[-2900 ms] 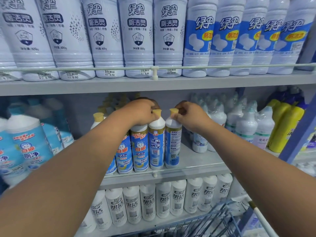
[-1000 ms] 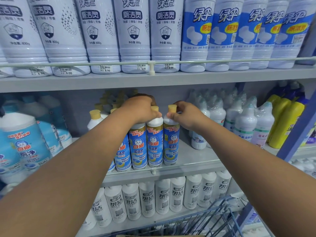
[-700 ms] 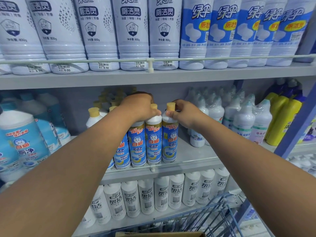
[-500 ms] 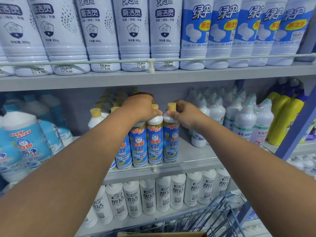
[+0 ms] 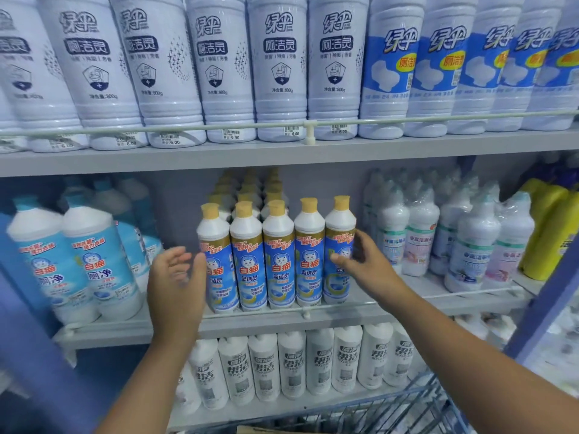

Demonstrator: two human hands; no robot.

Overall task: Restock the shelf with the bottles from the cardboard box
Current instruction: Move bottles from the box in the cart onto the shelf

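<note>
A front row of several blue-labelled bottles with yellow caps (image 5: 279, 255) stands upright on the middle shelf (image 5: 313, 317), with more of them in rows behind. My left hand (image 5: 175, 277) is open, palm turned toward the leftmost bottle (image 5: 216, 255), just beside it. My right hand (image 5: 363, 261) is open, fingers spread against the label of the rightmost bottle (image 5: 340, 249). A sliver of the cardboard box (image 5: 266, 430) shows at the bottom edge.
Large white bottles (image 5: 225, 67) fill the top shelf behind a rail. Light blue bottles (image 5: 91, 261) stand to the left, shrink-wrapped white bottles (image 5: 419, 233) and yellow bottles (image 5: 545, 233) to the right. White bottles (image 5: 291, 361) line the lower shelf. A blue wire cart (image 5: 407, 411) sits below.
Both hands have let go of the bottle caps and dropped to label height, fingers open, one at each end of the front row. The bottles stand still.
</note>
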